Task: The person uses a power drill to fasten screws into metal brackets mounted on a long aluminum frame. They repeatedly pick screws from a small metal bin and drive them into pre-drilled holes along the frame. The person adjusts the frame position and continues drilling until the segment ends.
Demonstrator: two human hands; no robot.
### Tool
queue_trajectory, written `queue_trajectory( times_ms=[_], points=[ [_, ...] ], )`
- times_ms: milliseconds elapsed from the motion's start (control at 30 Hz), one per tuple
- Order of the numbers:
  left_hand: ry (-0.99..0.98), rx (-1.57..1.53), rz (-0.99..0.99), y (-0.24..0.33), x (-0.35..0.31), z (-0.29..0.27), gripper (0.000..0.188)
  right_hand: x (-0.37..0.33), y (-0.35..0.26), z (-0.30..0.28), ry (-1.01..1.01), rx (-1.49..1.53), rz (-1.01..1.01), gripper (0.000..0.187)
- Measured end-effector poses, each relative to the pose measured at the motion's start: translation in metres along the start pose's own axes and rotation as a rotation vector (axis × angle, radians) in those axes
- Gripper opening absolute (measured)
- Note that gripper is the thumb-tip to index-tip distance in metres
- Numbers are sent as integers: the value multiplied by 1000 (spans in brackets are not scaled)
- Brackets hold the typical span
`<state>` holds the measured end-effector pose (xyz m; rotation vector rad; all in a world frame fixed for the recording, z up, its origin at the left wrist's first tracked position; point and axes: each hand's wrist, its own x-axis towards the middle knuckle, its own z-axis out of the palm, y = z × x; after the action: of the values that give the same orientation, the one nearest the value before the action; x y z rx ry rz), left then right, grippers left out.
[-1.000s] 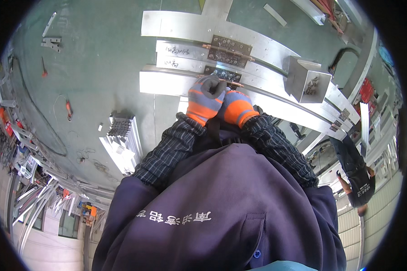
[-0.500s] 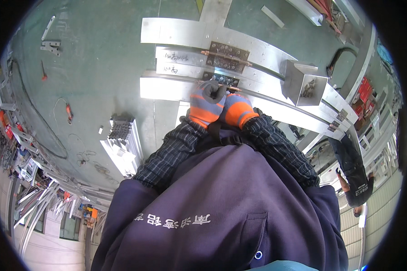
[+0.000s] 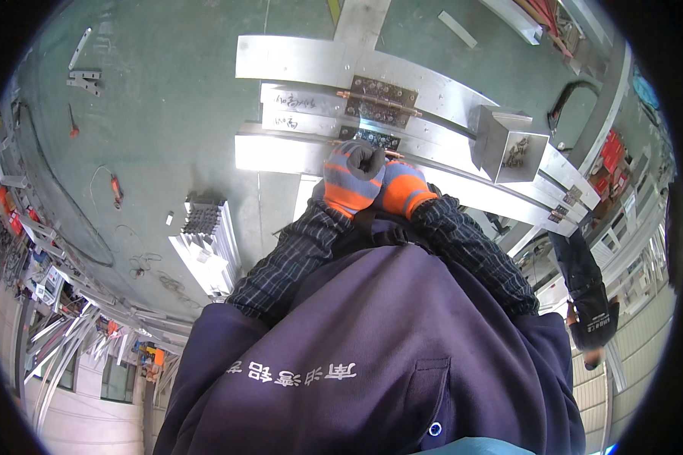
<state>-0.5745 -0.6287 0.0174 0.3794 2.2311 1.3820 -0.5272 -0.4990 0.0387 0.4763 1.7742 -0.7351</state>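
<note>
Both my hands wear grey-and-orange gloves and are side by side at the near edge of long silver metal bars (image 3: pixel 281 154). My left hand (image 3: pixel 352 180) is closed, its dark fingers curled; whatever it may grip is hidden. Against it, my right hand (image 3: pixel 404 189) has its fingers mostly out of sight behind the left glove and the bar's edge. Just beyond the gloves lies a dark hinge (image 3: pixel 376 138) with screw holes and a copper-coloured pin. A larger dark hinge (image 3: pixel 379 101) spans two bars farther away.
An open square metal box (image 3: pixel 514 155) with small loose parts stands on the bars at right. Bundled silver profiles (image 3: pixel 205 250) rest at left. A red-handled tool (image 3: pixel 116 191) with a cord lies on the green floor. Another person (image 3: pixel 590 303) stands at far right.
My hands stay together by the near hinge, the left shifting slightly right and nearer me. The bars sit slightly lower in view. The other person at right has changed posture.
</note>
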Motion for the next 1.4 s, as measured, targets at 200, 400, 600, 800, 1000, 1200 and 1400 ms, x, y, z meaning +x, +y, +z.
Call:
queue_trajectory(
  times_ms=[200,400,600,800,1000,1200,1400],
  points=[
    [-7,-45,-2,-1,-2,1,29,-1,-1,-3,-15,17,6,44],
    [8,-74,31,0,0,2,31,-5,-1,-8,-28,30,8,44],
    [-14,-59,14,4,3,1,32,-2,1,-8,-25,-6,-14,44],
    [-1,-67,29,6,4,1,32,-3,2,-8,-18,-17,-20,42],
    [13,-92,38,6,3,3,31,-2,2,-8,-16,-11,-3,42],
    [4,-41,42,4,2,3,31,-3,1,-10,-42,10,3,45],
    [-7,-38,54,2,1,4,30,-5,1,-12,-34,22,-10,49]
  ],
)
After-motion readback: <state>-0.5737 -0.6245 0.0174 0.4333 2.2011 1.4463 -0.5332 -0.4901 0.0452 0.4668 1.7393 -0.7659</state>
